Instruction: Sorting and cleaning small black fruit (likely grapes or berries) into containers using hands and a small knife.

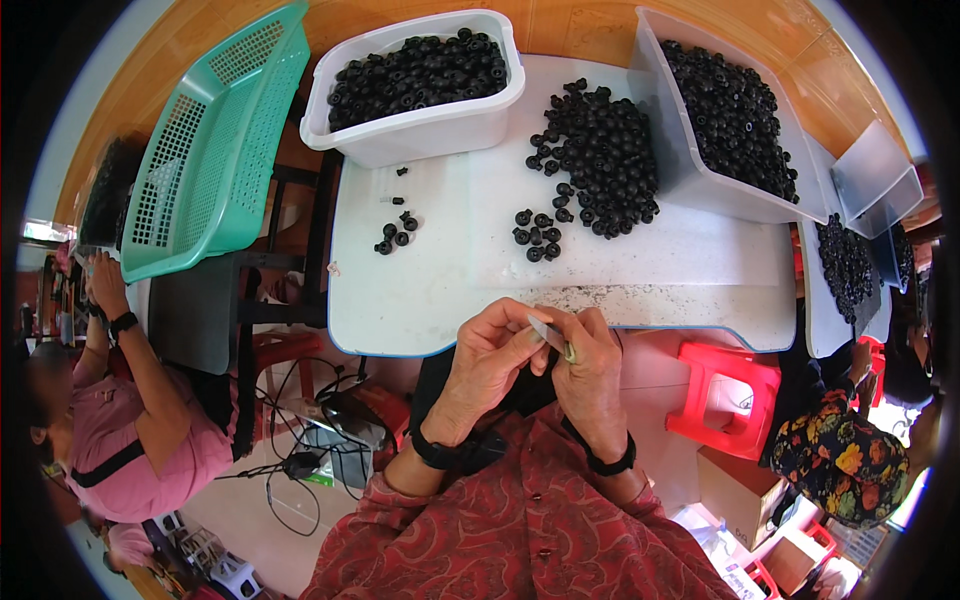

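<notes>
Both hands are close together just off the near edge of the white table (400, 300). My right hand (590, 375) is closed around a small knife (541, 327); its short pale blade points up and left, toward my left fingers. My left hand (487, 360) is closed in a pinch beside the blade, and whatever it pinches is hidden by the fingers. Beyond my hands lies a small group of round black parts (537, 236), next to a larger heap of the same parts (605, 160). Several more black pieces (396, 232) lie to the left.
A white tub (420, 135) and a clear bin (700, 185), both full of black parts, stand at the back. A green basket (200, 170) is at the left. Red stools (725, 400) and cables (300, 465) are below. One person sits on each side.
</notes>
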